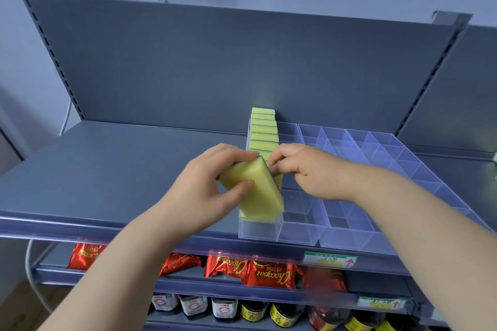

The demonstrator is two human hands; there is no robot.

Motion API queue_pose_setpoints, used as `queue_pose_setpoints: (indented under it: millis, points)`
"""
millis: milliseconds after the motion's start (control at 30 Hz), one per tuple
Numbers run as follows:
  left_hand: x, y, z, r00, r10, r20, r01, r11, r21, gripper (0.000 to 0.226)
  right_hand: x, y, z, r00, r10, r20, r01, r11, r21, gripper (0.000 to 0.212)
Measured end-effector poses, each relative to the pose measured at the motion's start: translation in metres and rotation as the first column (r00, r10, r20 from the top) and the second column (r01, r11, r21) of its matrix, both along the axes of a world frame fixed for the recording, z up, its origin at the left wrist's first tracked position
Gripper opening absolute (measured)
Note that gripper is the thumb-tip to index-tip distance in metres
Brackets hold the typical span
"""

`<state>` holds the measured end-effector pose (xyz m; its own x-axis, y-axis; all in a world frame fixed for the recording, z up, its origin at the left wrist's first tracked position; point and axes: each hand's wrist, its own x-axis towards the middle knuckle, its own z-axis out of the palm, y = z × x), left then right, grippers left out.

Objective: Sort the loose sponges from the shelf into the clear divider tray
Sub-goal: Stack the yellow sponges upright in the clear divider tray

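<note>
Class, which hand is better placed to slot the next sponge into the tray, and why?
Left, probably: the left hand grips the loose sponge just above the tray; the right hand pinches at the standing row.

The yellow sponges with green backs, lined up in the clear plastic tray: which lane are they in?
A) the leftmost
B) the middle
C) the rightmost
A: the row of yellow sponges stands in the leftmost lane of the clear plastic divider tray; the lanes beside it look bare.

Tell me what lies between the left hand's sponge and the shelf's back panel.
Head view: behind the held sponge, a row of sponges on edge lines the divider tray's left lane.
</note>
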<state>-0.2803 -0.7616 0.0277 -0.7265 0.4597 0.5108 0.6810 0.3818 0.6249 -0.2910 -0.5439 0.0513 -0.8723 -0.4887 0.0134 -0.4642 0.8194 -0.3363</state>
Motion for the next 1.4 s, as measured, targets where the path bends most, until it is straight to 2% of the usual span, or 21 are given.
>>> queue_pose_setpoints:
  millis: [200, 333, 500, 633, 733, 933, 1033, 1200, 1400]
  points:
    - [-0.001, 0.013, -0.002, 0.984, 0.021, -0.179, -0.061, 0.973, -0.224, 0.046, 0.003, -0.002, 0.002, 0.999, 0.014, -0.05, -0.008, 0.994, 0.111, 0.047]
    - [-0.001, 0.013, 0.003, 0.954, 0.002, -0.301, -0.106, 0.938, -0.329, 0.042, 0.002, 0.0, 0.005, 0.999, 0.021, -0.049, -0.014, 0.99, 0.138, 0.047]
    - [0.007, 0.023, 0.002, 0.929, -0.075, -0.362, -0.083, 0.911, -0.403, 0.037, 0.002, -0.001, 0.004, 0.999, 0.021, -0.04, -0.016, 0.991, 0.131, 0.06]
    - [0.011, 0.023, 0.003, 0.954, -0.025, -0.3, -0.102, 0.911, -0.4, 0.033, 0.006, -0.001, 0.006, 1.0, 0.017, -0.026, -0.014, 0.992, 0.125, 0.064]
    - [0.01, 0.019, 0.002, 0.932, 0.006, -0.362, -0.157, 0.908, -0.39, 0.027, 0.008, -0.002, 0.008, 1.0, 0.013, -0.028, -0.009, 0.99, 0.139, 0.065]
    - [0.013, 0.015, -0.005, 0.914, -0.009, -0.406, -0.163, 0.907, -0.388, 0.023, 0.014, -0.004, 0.009, 1.0, -0.015, -0.02, 0.017, 0.993, 0.114, 0.066]
    - [0.011, 0.015, -0.009, 0.905, -0.03, -0.423, -0.147, 0.913, -0.38, 0.021, 0.02, -0.006, 0.012, 0.999, -0.031, -0.011, 0.032, 0.993, 0.111, 0.059]
    - [0.009, 0.017, -0.019, 0.899, -0.061, -0.433, -0.117, 0.921, -0.371, 0.019, 0.03, -0.012, 0.013, 0.997, -0.052, -0.049, 0.058, 0.991, 0.121, 0.035]
    - [0.007, 0.013, -0.016, 0.933, -0.059, -0.355, -0.074, 0.934, -0.349, 0.032, 0.04, -0.02, 0.007, 0.988, -0.111, -0.11, 0.125, 0.984, 0.124, 0.032]
